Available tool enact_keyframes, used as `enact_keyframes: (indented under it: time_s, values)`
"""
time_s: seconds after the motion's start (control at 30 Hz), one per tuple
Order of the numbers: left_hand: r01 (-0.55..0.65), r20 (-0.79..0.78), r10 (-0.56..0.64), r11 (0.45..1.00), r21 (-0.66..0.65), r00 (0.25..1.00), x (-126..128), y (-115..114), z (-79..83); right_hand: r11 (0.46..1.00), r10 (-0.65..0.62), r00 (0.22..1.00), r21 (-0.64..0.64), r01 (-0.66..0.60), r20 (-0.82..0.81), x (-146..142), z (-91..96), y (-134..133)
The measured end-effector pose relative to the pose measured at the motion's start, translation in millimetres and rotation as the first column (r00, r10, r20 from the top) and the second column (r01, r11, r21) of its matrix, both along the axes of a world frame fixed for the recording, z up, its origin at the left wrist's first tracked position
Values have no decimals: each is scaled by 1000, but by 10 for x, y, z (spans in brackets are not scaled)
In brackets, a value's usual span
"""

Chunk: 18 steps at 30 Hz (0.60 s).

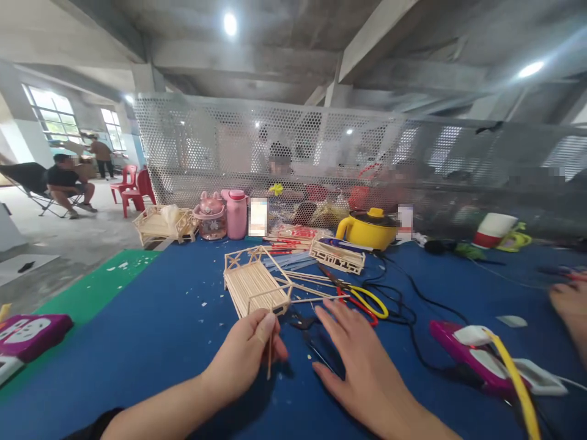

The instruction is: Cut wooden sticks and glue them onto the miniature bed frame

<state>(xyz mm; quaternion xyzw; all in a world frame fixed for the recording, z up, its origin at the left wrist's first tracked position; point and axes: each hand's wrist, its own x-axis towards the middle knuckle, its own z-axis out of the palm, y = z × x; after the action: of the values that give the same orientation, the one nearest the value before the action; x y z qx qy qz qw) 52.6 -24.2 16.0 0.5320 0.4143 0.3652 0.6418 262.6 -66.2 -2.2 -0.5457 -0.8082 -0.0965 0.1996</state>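
A small model [252, 282] built of thin wooden sticks, with a slatted base and low railings, rests on the blue table. My left hand [250, 351] is closed at its near corner, thumb and fingers pinching a thin wooden stick [269, 360] that points down below them. Whether this stick is fixed to the model I cannot tell. My right hand [362, 360] is open, fingers spread, holding nothing, just right of the model. Beyond its fingertips lie yellow-handled scissors [369, 300] and a red-handled tool [367, 313]. Dark pliers [302, 321] lie between my hands.
Loose sticks [316, 278], a small wooden railing piece [337, 256] and a yellow pot [371, 231] stand farther back. Another stick model [162, 225] is at the back left, beside pink bottles [236, 215]. A purple power strip [477, 354] and cables lie right; another person's hand [571, 305] is at the far right.
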Motion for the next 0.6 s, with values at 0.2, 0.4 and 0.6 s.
enact_keyframes:
  time_s: [0.2,0.4,0.6]
  values:
    - [38,-311,71,943,331,948,-153,277,-173,829,-238,969,-507,235,61,205,205,42]
    - [98,-75,-99,995,-11,992,-150,167,-204,862,-295,953,-412,295,64,80,299,-2]
    - [152,69,-146,983,-107,987,-135,98,-106,670,-430,718,-727,-152,-547,49,375,-81]
